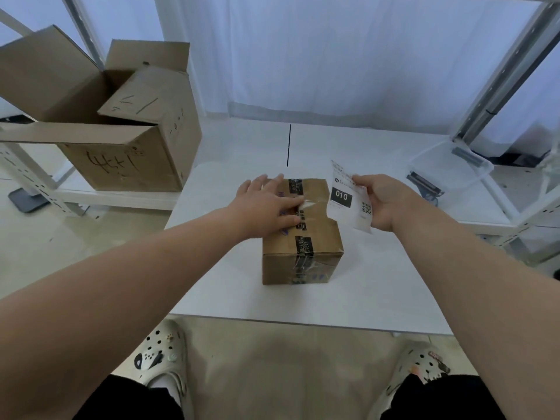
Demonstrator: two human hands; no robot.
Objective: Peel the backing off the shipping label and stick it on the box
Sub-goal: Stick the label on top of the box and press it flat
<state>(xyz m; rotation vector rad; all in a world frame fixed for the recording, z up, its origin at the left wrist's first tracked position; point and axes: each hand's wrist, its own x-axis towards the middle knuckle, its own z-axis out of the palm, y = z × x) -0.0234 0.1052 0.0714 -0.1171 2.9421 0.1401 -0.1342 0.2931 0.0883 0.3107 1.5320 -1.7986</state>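
While the left hand (266, 204) steadies the box (318, 237), fingers flat, the right hand (385, 201) grips the shipping label (348, 204); peeling likely needs both hands.

Part of the top of the box (316, 237) is covered by the left hand (266, 204); the print on its tape is too small to be read; the upper right of the shipping label (345, 204) is hidden by the thumb of the right hand (386, 203); its fine print is illegible; whether its backing is on cannot be told; the open carton (127, 153) is cut off at the left edge.
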